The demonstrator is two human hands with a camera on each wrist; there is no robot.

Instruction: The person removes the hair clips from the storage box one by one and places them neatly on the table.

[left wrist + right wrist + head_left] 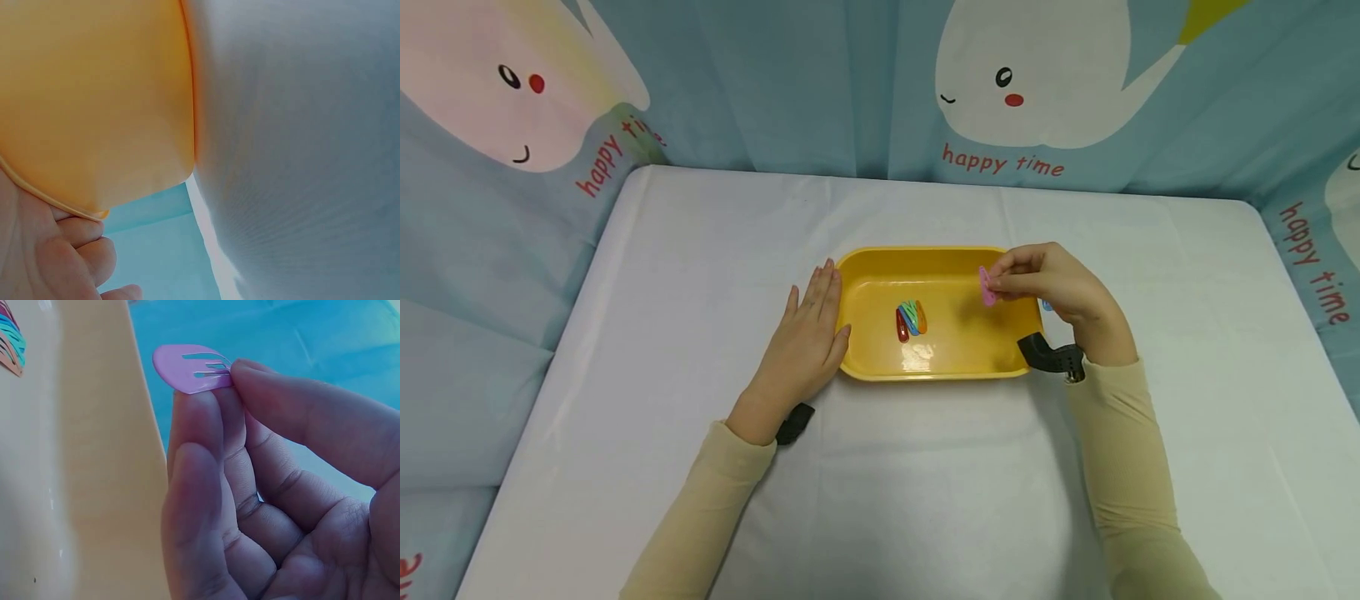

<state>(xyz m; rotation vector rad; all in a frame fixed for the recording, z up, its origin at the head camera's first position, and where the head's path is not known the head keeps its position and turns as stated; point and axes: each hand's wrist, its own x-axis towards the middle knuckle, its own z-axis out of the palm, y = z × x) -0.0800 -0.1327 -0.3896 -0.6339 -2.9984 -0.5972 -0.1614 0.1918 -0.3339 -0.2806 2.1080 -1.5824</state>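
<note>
Between thumb and fingers, my right hand [1056, 279] pinches a pink snap hair clip [187, 365], held above the right part of a yellow tray [880, 362]. Flat, with straight fingers, my left hand [805, 342] rests against the tray's left rim. In the left wrist view the tray's outer wall [100, 94] fills the upper left, beside the fingers [94, 253]. Several hair clips [912, 320] in red, blue, green and orange lie close together on the tray's floor, left of its middle. The right wrist view shows part of that bunch at its upper left edge.
A small light-blue item [1047, 306] lies just past the tray's right end, partly hidden by the right hand. White cloth [910, 483] covers the table, and a blue printed curtain [797, 83] hangs behind it. Both wrists wear black straps [1048, 354].
</note>
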